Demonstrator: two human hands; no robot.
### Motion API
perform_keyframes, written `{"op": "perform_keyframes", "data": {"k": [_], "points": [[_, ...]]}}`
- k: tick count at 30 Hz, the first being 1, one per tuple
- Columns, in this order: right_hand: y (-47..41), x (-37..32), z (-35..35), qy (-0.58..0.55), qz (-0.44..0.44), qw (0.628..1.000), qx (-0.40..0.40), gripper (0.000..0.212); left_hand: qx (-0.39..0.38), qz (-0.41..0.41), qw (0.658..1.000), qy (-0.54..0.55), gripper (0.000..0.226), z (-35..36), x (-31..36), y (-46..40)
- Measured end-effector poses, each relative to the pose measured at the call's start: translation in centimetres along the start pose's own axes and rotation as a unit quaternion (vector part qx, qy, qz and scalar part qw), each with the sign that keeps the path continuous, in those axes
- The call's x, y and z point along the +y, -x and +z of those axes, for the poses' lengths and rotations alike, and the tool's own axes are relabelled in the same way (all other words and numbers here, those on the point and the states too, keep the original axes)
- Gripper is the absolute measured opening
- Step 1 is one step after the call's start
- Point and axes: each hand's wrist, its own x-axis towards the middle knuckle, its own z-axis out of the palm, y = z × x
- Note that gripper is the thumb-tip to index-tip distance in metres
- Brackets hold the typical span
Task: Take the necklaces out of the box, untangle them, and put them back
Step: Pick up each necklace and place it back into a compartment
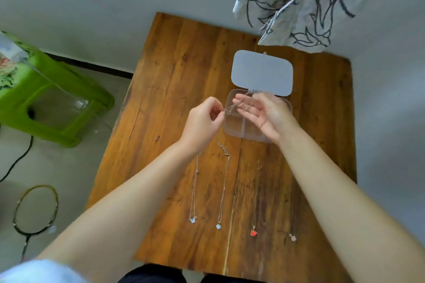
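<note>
A clear plastic box point(236, 132) with compartments stands on the wooden table point(174, 80), its lid point(262, 72) flung open toward the far side. Above the box I hold a thin chain necklace point(236, 106) stretched between both hands. My left hand point(202, 122) pinches one end between thumb and forefinger. My right hand point(264, 115) has the chain draped over its spread fingers. Several straightened necklaces lie side by side near me: a butterfly pendant point(192, 220), a pale pendant point(218, 227), a red heart pendant point(253, 233) and a pinkish pendant point(292, 237).
A patterned curtain point(299, 2) hangs over the table's far right corner. Left of the table on the floor are a green plastic stool point(46, 99), a black cable point(20, 156) and a badminton racket point(34, 209). A grey wall lies beyond.
</note>
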Motion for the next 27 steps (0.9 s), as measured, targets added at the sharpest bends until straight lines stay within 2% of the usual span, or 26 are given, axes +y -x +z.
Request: {"op": "perform_keyframes", "data": {"k": [4,7,10,14,17,19,21,23,24,25,27], "points": [[-2.9,-1.2,-0.3,0.062,-0.001,0.998,0.034,0.015,0.014,0.018,0.997,-0.08,0.006,3.2,0.0,-4.3],[-5.1,-0.6,-0.7,0.106,0.037,0.993,0.046,0.008,-0.004,0.047,0.977,-0.206,0.011,4.7,-1.2,-5.7],[-6.5,0.2,-1.4,0.124,0.066,0.989,0.054,0.01,-0.025,0.093,0.961,-0.258,0.01,5.3,-2.0,-5.7],[-6.4,0.4,-1.9,0.15,0.074,0.984,0.054,0.009,-0.028,0.152,0.945,-0.287,0.007,5.5,-2.5,-5.5],[-5.7,0.1,-1.9,0.175,0.058,0.981,0.058,0.021,-0.034,0.181,0.933,-0.31,0.018,4.8,-2.6,-4.6],[-4.7,0.0,-1.3,0.215,0.027,0.975,0.056,0.024,-0.021,0.168,0.942,-0.29,0.021,3.8,-2.6,-3.0],[-2.9,0.7,-0.3,0.272,-0.01,0.962,0.035,0.018,-0.007,0.109,0.965,-0.238,0.015,2.6,-3.1,0.1],[-0.8,2.7,0.8,0.368,-0.038,0.929,-0.02,0.013,-0.017,0.035,0.979,-0.202,0.01,1.4,-4.6,4.6],[0.1,4.1,1.2,0.431,-0.052,0.899,-0.061,0.013,-0.03,0.009,0.979,-0.202,0.01,0.9,-5.7,7.1],[0.8,5.7,1.3,0.504,-0.067,0.854,-0.107,0.013,-0.046,-0.006,0.976,-0.211,0.011,0.5,-6.9,9.7],[1.8,8.8,1.4,0.649,-0.109,0.728,-0.194,0.019,-0.082,-0.011,0.965,-0.247,0.013,-0.1,-8.9,14.5]]}}
